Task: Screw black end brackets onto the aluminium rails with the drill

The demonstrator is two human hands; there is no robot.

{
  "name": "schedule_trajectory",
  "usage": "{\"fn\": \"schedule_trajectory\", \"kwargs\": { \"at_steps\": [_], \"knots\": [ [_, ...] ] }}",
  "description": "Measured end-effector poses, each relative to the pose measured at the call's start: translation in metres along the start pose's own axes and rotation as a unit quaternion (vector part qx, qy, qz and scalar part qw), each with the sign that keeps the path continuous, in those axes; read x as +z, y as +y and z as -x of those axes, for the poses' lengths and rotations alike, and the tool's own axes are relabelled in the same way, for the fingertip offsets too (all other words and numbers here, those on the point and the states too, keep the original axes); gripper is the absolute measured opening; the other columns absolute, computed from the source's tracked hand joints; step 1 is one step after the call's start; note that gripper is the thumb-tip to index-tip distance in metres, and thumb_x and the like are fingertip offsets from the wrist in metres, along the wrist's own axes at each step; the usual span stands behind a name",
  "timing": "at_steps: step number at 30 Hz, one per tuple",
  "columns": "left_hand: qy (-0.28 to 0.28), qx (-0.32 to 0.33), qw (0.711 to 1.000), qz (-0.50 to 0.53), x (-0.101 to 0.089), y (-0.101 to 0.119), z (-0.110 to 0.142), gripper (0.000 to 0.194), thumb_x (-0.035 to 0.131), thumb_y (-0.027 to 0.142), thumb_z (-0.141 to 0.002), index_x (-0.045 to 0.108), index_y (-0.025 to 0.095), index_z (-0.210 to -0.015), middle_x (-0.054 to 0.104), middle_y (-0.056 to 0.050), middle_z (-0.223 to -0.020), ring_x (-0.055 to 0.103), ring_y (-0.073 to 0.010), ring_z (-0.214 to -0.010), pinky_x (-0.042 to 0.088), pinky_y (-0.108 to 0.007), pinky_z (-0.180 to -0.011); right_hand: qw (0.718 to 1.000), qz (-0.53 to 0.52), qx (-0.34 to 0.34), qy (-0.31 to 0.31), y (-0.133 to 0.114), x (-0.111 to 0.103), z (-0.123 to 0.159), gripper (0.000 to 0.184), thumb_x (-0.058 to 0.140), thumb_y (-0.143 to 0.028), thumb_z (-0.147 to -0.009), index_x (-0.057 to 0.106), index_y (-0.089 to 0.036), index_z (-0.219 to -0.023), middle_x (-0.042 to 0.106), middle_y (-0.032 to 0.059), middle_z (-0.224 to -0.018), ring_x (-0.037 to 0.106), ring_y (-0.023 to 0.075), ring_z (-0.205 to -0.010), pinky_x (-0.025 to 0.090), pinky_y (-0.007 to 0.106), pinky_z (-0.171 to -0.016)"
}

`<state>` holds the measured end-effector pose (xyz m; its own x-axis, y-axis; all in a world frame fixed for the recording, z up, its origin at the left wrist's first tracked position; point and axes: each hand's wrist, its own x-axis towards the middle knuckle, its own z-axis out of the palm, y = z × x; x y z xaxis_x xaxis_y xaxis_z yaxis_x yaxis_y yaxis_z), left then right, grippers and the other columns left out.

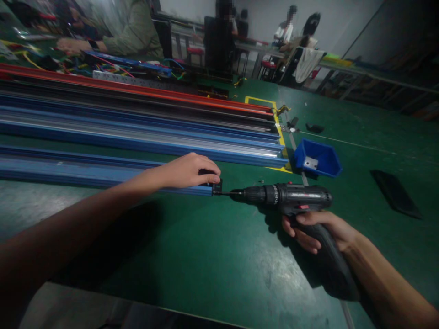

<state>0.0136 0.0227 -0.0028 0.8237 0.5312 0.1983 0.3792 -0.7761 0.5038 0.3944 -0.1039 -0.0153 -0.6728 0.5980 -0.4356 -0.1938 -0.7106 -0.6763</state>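
My right hand [318,230] is wrapped round the grip of a black cordless drill [298,196], which lies level and points left. Its long thin bit [226,193] meets the right end of a blue metal profile [85,171]. At that end sits a small black end piece [217,186]. My left hand [190,171] is closed over the profile's end, thumb and fingers pinching at the black piece. What exactly lies under those fingers is partly hidden.
Several blue, black and red profiles [171,137] lie side by side behind. A blue bin [318,157] holds a metal plate [311,163]. A dark flat object [396,193] rests at the right. Across the green table [206,260] a co-worker's sleeve [133,32] shows near wires.
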Motion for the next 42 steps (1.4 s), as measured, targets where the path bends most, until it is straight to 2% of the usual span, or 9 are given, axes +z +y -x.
{"fn": "schedule_trajectory", "kwargs": {
  "at_steps": [5,14,27,42],
  "knots": [
    [0.002,0.003,1.000,0.002,0.0007,-0.0004,0.0004,0.028,0.057,0.042,-0.099,0.077,0.024,-0.103,0.077,-0.001,-0.107,0.070,-0.0152,-0.097,0.048,-0.025,-0.091,1.000,0.001,0.000,0.010,-0.0004,-0.0010,0.0000,0.027,0.066,-0.026,-0.089,0.077,-0.003,-0.098,0.071,0.0115,-0.085,0.058,0.0065,-0.044,0.058,0.020,-0.047],
    [0.001,0.004,1.000,-0.002,0.0008,-0.0011,0.0002,0.029,0.056,0.043,-0.099,0.077,0.025,-0.105,0.077,-0.001,-0.108,0.070,-0.0153,-0.099,0.047,-0.025,-0.090,1.000,0.004,0.010,0.010,-0.0004,0.0005,0.0013,0.027,0.065,-0.027,-0.090,0.077,-0.004,-0.096,0.065,0.0046,-0.066,0.055,0.0073,-0.043,0.057,0.020,-0.048],
    [0.007,0.008,1.000,0.001,0.0010,-0.0011,0.0006,0.028,0.057,0.042,-0.099,0.077,0.024,-0.105,0.078,-0.002,-0.107,0.070,-0.0158,-0.097,0.049,-0.026,-0.090,1.000,0.010,-0.002,0.004,-0.0003,0.0000,0.0008,0.025,0.066,-0.027,-0.091,0.076,-0.005,-0.097,0.071,0.0105,-0.085,0.056,0.0061,-0.044,0.057,0.020,-0.048],
    [0.005,0.004,1.000,0.002,0.0008,-0.0007,0.0004,0.029,0.057,0.043,-0.099,0.077,0.024,-0.105,0.077,-0.002,-0.107,0.070,-0.0157,-0.098,0.048,-0.026,-0.090,1.000,0.003,0.001,0.019,0.0013,0.0001,0.0012,0.025,0.067,-0.027,-0.090,0.077,-0.005,-0.096,0.071,0.0107,-0.081,0.057,0.0068,-0.042,0.057,0.020,-0.047]
  ]
}}
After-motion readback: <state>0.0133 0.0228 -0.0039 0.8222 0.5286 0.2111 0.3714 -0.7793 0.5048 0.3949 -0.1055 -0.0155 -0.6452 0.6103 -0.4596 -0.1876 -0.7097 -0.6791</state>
